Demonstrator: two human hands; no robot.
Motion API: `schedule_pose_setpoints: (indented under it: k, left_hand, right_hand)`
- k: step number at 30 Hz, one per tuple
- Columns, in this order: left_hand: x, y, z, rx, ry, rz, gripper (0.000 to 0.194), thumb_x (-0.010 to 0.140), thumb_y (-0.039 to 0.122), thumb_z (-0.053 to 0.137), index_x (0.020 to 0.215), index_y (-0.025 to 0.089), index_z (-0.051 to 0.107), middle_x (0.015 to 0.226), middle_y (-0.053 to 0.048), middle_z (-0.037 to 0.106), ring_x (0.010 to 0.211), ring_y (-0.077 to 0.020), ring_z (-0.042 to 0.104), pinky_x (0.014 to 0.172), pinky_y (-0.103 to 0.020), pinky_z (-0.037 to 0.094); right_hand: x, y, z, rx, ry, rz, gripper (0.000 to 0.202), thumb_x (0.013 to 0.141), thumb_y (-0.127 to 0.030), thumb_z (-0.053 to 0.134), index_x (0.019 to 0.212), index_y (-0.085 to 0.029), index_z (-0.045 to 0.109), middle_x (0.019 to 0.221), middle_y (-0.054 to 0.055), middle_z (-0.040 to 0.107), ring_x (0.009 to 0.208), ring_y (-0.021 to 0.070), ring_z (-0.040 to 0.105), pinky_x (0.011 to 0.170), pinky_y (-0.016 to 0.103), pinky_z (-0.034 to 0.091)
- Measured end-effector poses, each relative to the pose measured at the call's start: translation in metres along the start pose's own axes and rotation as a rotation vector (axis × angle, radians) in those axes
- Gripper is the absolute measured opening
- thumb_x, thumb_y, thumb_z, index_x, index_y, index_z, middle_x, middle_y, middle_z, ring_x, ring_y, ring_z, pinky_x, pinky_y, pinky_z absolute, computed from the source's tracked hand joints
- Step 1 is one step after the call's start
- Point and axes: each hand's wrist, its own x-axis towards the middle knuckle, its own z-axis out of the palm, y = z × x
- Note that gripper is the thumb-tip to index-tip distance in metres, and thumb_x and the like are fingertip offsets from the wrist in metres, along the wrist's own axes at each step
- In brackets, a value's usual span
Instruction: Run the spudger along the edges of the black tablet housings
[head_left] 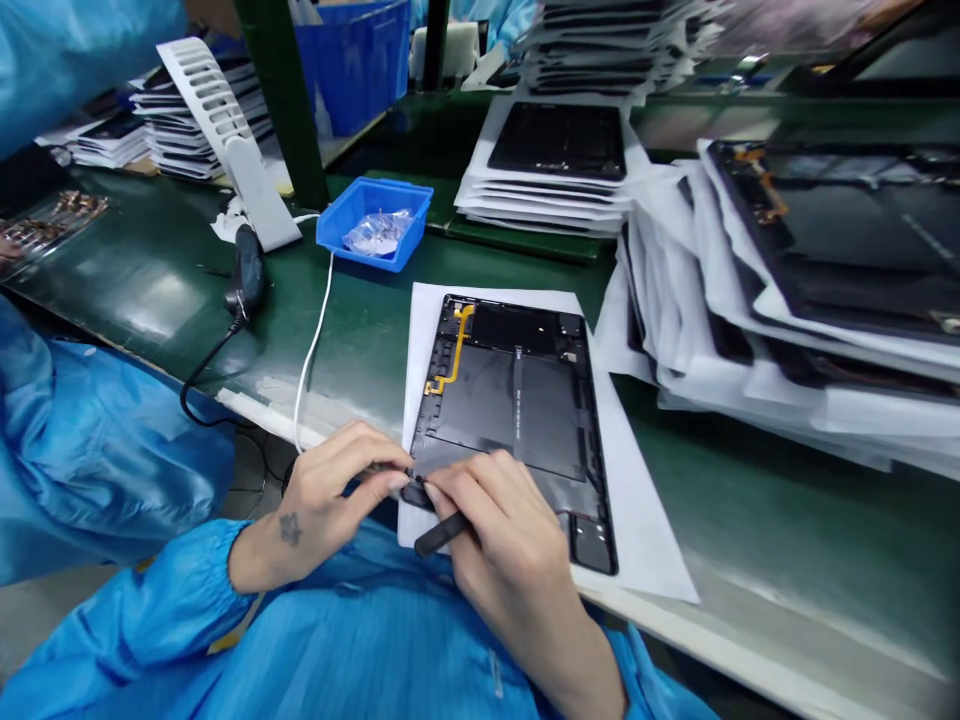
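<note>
A black tablet housing (487,400) with a yellow flex cable (452,360) lies on white paper (645,510) at the table's front edge. At its near left corner, my left hand (330,495) has thumb and index finger pinched together; whatever is between the fingertips is too small to make out. My right hand (510,520) is closed around a black tool (442,534), whose thick end points down and left. Its fingertips are at the same corner, close to those of my left hand, and cover that part of the housing.
A blue tray (375,222) with clear plastic bags sits behind the housing. Left of it are a white stand (259,195) and a black corded device (246,275). Paper-layered housings (825,300) are piled at right, others (551,195) at the back. A person's blue sleeve (82,50) shows upper left.
</note>
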Motion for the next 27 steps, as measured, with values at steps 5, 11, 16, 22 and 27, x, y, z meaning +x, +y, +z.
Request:
schedule_pose_setpoints:
  k: [5, 11, 16, 22, 27]
  left_hand:
    - [0.000, 0.001, 0.003, -0.012, 0.003, -0.002, 0.007, 0.097, 0.014, 0.064, 0.102, 0.016, 0.067, 0.089, -0.004, 0.070, 0.082, -0.0124, 0.066, 0.074, -0.022, 0.055]
    - [0.004, 0.004, 0.005, -0.006, -0.010, 0.013, 0.006, 0.098, 0.013, 0.060, 0.096, 0.015, 0.065, 0.085, -0.002, 0.068, 0.078, -0.0114, 0.064, 0.073, -0.021, 0.053]
    - [0.003, -0.002, 0.000, 0.122, -0.092, 0.081, 0.008, 0.100, 0.012, 0.056, 0.098, 0.015, 0.063, 0.088, -0.004, 0.067, 0.080, -0.0140, 0.060, 0.072, -0.026, 0.051]
    - [-0.006, -0.011, -0.006, 0.303, -0.227, 0.217, 0.009, 0.100, 0.011, 0.053, 0.103, 0.014, 0.061, 0.092, -0.007, 0.067, 0.085, -0.0184, 0.059, 0.074, -0.032, 0.052]
    - [-0.001, -0.003, -0.010, 0.410, -0.276, 0.277, 0.013, 0.101, 0.011, 0.050, 0.107, 0.011, 0.061, 0.089, -0.008, 0.066, 0.083, -0.0190, 0.060, 0.074, -0.031, 0.054]
  right_hand:
    - [0.002, 0.000, 0.001, 0.001, 0.004, -0.008, 0.025, 0.089, 0.006, 0.049, 0.086, -0.017, 0.059, 0.077, 0.003, 0.057, 0.074, 0.0177, 0.047, 0.067, 0.032, 0.034]
    - [0.001, 0.000, 0.002, -0.027, 0.008, -0.024, 0.023, 0.093, 0.001, 0.049, 0.086, -0.017, 0.060, 0.077, 0.003, 0.058, 0.073, 0.0178, 0.047, 0.067, 0.032, 0.034]
    - [-0.004, 0.003, -0.008, -0.103, -0.015, -0.091, 0.021, 0.097, -0.007, 0.053, 0.114, -0.011, 0.065, 0.098, 0.009, 0.071, 0.083, 0.0200, 0.053, 0.071, 0.034, 0.040]
    - [-0.007, 0.007, -0.016, -0.158, -0.128, -0.189, 0.032, 0.100, -0.005, 0.039, 0.116, -0.010, 0.067, 0.105, 0.010, 0.073, 0.082, 0.0199, 0.052, 0.067, 0.036, 0.041]
    - [-0.003, 0.005, -0.015, -0.188, -0.170, -0.237, 0.034, 0.103, -0.009, 0.035, 0.114, -0.008, 0.067, 0.103, 0.010, 0.073, 0.080, 0.0208, 0.048, 0.067, 0.036, 0.039]
